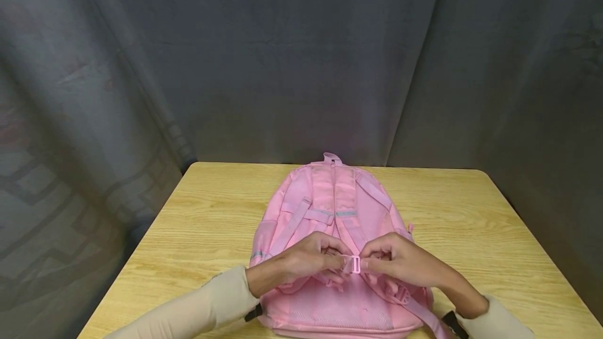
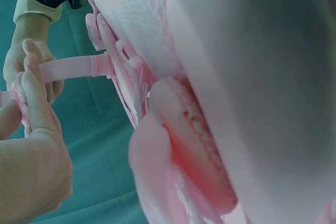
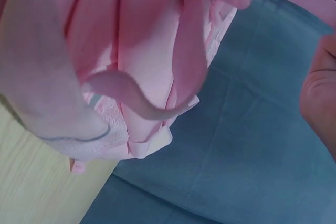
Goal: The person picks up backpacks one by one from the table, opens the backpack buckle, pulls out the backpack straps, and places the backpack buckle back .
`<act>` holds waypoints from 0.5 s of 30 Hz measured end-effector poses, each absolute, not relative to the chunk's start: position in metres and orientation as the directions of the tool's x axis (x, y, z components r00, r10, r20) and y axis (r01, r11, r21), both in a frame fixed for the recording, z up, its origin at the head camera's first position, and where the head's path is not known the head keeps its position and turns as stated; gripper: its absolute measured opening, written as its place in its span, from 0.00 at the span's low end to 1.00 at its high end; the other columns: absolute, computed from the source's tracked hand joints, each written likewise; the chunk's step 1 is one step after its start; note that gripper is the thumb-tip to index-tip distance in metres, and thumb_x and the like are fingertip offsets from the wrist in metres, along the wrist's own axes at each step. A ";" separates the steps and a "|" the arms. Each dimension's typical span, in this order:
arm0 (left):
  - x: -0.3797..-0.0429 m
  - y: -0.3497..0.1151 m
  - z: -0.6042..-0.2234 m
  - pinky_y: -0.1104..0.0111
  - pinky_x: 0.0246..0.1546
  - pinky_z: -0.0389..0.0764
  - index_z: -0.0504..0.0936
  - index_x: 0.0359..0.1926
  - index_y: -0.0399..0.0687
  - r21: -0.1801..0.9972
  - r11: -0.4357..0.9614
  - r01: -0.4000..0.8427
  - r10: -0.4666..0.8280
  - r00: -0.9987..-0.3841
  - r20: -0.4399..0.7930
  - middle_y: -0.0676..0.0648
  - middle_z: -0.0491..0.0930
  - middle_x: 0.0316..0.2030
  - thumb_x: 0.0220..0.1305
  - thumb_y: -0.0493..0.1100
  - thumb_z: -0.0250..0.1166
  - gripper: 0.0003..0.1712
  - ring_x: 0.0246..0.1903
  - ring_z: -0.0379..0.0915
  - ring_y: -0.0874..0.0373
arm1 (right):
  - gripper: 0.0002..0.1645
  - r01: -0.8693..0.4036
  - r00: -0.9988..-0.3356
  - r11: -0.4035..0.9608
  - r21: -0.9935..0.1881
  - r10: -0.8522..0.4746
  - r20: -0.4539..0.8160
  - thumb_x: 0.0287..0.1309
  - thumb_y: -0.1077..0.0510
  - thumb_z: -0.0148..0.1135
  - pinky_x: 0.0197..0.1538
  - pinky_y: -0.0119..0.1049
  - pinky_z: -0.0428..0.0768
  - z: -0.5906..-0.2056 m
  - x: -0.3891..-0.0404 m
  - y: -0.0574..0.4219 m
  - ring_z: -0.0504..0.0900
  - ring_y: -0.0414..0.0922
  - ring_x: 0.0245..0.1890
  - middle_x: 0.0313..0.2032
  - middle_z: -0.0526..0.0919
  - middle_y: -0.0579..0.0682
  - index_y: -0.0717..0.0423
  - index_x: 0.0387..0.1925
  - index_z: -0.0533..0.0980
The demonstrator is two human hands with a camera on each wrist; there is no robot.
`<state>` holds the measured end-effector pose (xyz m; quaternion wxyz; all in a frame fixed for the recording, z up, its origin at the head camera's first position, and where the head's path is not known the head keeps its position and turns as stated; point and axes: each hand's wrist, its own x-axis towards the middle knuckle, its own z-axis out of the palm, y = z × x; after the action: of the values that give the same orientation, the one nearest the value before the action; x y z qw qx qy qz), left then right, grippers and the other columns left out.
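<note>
A pink backpack (image 1: 339,302) lies on the table with its shoulder straps facing up. Over its lower half, a pink plastic buckle (image 1: 356,264) is held up between two hands. My left hand (image 1: 313,258) pinches the buckle at its left side with thumb and fingers. From the other side my right hand (image 1: 410,263) pinches the strap right at the buckle's edge; fingers hide most of that strap. In the left wrist view, a pink strap (image 2: 73,68) runs from the hands to the backpack. Only part of the right hand (image 3: 323,87) appears in the right wrist view.
The wooden table (image 1: 202,224) extends on both sides of the backpack. Dark grey curtains (image 1: 292,67) hang behind and beside it. A loose strap (image 1: 426,318) trails off the backpack at lower right, near the right wrist's black band (image 1: 455,325).
</note>
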<state>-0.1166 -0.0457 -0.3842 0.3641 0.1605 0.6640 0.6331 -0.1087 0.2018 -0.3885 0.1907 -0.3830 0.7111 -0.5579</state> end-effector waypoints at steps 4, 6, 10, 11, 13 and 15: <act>-0.115 -0.046 -0.384 0.57 0.35 0.89 0.84 0.45 0.35 0.959 0.144 -0.243 0.672 -0.687 -0.275 0.46 0.85 0.30 0.66 0.33 0.62 0.09 0.28 0.83 0.55 | 0.10 -0.335 -0.630 0.078 -0.939 -0.760 0.162 0.69 0.69 0.54 0.08 0.30 0.72 -0.390 -0.109 0.201 0.68 0.38 0.09 0.17 0.71 0.56 0.59 0.39 0.81; -0.114 -0.046 -0.384 0.56 0.36 0.89 0.83 0.45 0.34 0.959 0.132 -0.250 0.672 -0.689 -0.273 0.45 0.85 0.30 0.66 0.33 0.62 0.09 0.28 0.83 0.55 | 0.11 -0.355 -0.639 0.083 -0.931 -0.748 0.177 0.67 0.70 0.55 0.08 0.25 0.68 -0.391 -0.109 0.201 0.66 0.33 0.10 0.16 0.69 0.55 0.57 0.38 0.82; -0.114 -0.045 -0.384 0.53 0.40 0.88 0.83 0.46 0.32 0.955 0.107 -0.278 0.678 -0.682 -0.274 0.45 0.85 0.30 0.66 0.32 0.62 0.09 0.27 0.83 0.55 | 0.09 -0.386 -0.653 0.081 -0.919 -0.728 0.210 0.64 0.71 0.57 0.11 0.20 0.61 -0.392 -0.110 0.200 0.62 0.24 0.16 0.15 0.67 0.53 0.59 0.36 0.82; -0.114 -0.045 -0.384 0.53 0.40 0.88 0.82 0.46 0.32 0.953 0.101 -0.284 0.679 -0.680 -0.275 0.45 0.85 0.30 0.66 0.32 0.62 0.09 0.27 0.82 0.56 | 0.09 -0.395 -0.655 0.082 -0.915 -0.723 0.218 0.63 0.71 0.57 0.12 0.21 0.60 -0.393 -0.110 0.200 0.62 0.24 0.16 0.15 0.67 0.52 0.60 0.35 0.82; -0.114 -0.045 -0.384 0.53 0.41 0.88 0.82 0.46 0.31 0.952 0.094 -0.292 0.681 -0.679 -0.276 0.45 0.84 0.30 0.66 0.32 0.62 0.09 0.26 0.82 0.56 | 0.08 -0.404 -0.659 0.081 -0.911 -0.717 0.228 0.63 0.71 0.58 0.13 0.22 0.59 -0.393 -0.110 0.200 0.61 0.24 0.18 0.16 0.67 0.52 0.60 0.34 0.82; -0.114 -0.045 -0.384 0.53 0.40 0.88 0.82 0.46 0.31 0.951 0.090 -0.295 0.680 -0.679 -0.275 0.45 0.84 0.29 0.66 0.31 0.62 0.09 0.26 0.82 0.56 | 0.08 -0.410 -0.661 0.082 -0.908 -0.712 0.235 0.63 0.71 0.59 0.13 0.22 0.59 -0.393 -0.110 0.199 0.62 0.25 0.19 0.16 0.68 0.52 0.59 0.33 0.81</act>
<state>-0.1137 -0.0450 -0.3844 0.3709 0.1507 0.6382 0.6576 -0.1096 0.1993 -0.3932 0.1360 -0.3883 0.7228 -0.5552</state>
